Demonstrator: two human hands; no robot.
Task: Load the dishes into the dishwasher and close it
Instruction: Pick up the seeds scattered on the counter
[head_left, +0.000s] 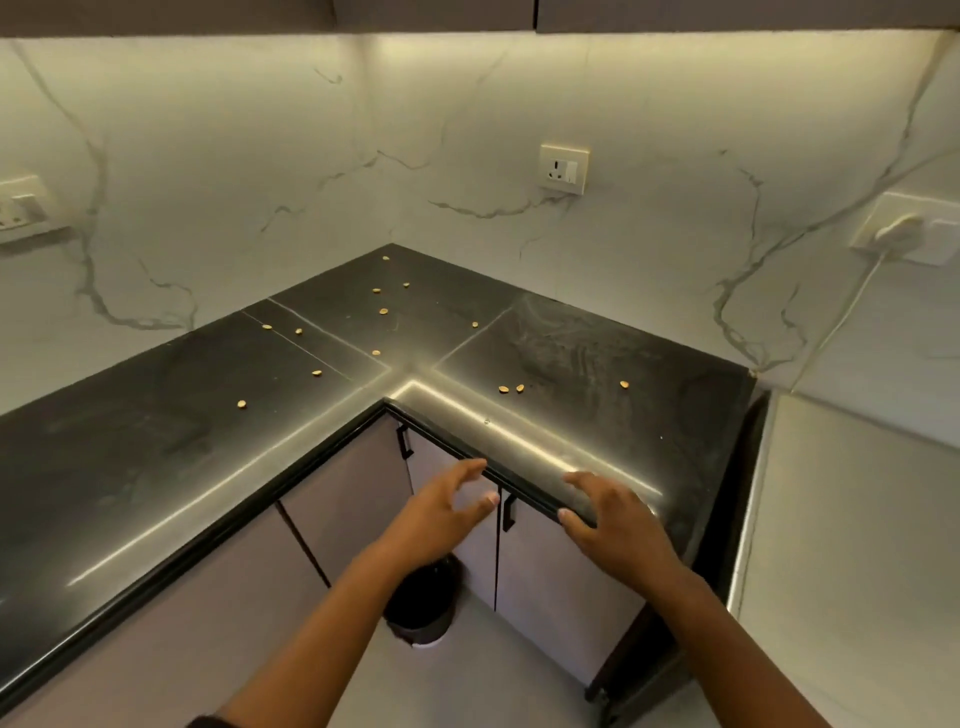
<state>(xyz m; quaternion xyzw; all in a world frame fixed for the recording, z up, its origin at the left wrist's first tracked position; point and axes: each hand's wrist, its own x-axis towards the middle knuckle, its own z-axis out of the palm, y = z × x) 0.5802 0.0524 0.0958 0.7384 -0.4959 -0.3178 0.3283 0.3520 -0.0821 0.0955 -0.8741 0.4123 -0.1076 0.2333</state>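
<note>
No dishes and no dishwasher show in the head view. My left hand (447, 512) hovers in front of the cabinet doors, just below the counter's front edge, with fingers spread and nothing in it. My right hand (618, 519) is spread over the front edge of the black L-shaped countertop (156, 441), fingers apart, holding nothing. Whether its fingertips touch the edge is unclear.
Several small yellow seeds (511, 388) lie scattered on the counter. Grey cabinet doors with black handles (508, 512) sit below. A dark bin (423, 603) stands on the floor. Wall sockets (563, 169) are on the marble backsplash; a white plug and cord (896, 234) at right.
</note>
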